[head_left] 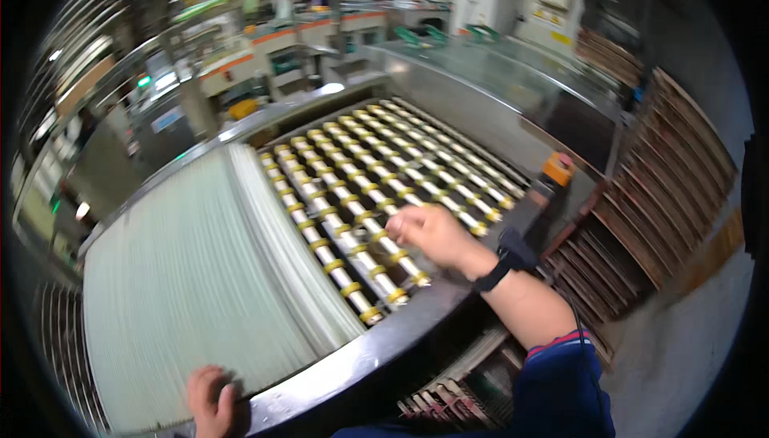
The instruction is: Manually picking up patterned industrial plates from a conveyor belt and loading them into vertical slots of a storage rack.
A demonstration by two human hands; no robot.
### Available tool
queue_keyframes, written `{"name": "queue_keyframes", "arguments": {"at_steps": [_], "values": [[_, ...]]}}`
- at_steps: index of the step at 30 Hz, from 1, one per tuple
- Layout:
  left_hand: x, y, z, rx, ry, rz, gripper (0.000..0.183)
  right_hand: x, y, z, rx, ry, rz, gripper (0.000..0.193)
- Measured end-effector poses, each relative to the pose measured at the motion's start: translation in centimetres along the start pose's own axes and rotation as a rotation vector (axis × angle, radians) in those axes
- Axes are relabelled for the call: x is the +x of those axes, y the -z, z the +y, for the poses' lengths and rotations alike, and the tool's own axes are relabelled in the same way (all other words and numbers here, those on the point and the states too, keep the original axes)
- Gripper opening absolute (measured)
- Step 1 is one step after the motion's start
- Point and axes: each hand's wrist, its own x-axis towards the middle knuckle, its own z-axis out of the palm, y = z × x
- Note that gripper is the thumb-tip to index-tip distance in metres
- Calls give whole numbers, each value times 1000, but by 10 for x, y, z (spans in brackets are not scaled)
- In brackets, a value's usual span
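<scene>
My right hand (432,234) is over the roller conveyor (358,217), whose white rods carry yellow rings. Its fingers are curled in toward the thumb, and nothing shows between them. A black band (501,270) circles that wrist. At the lower left, my left hand (210,402) is at the near edge of a wide pale green surface (184,270) with fine parallel lines. Its thumb and fingers are apart; I cannot tell whether they touch the surface. Blur hides what the lined surface is made of. Whiter strips (268,230) run between it and the rollers.
A metal rim (344,378) borders the conveyor on my side. An orange control box with a red button (558,167) stands at its right corner. Brown slatted racks (653,189) line the right. Beyond the rollers is a glass-topped machine cover (497,77).
</scene>
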Motion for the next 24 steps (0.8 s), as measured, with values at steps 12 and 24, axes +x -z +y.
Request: {"name": "queue_keyframes", "arguments": {"at_steps": [12,24], "values": [[-174,80,35,-719,69,-33,19,-30,-402,-171,-325,969,-807,12],[-488,81,4,-562,1113,286,26,-106,-678,-276,-117,1377,-1211,32]]}}
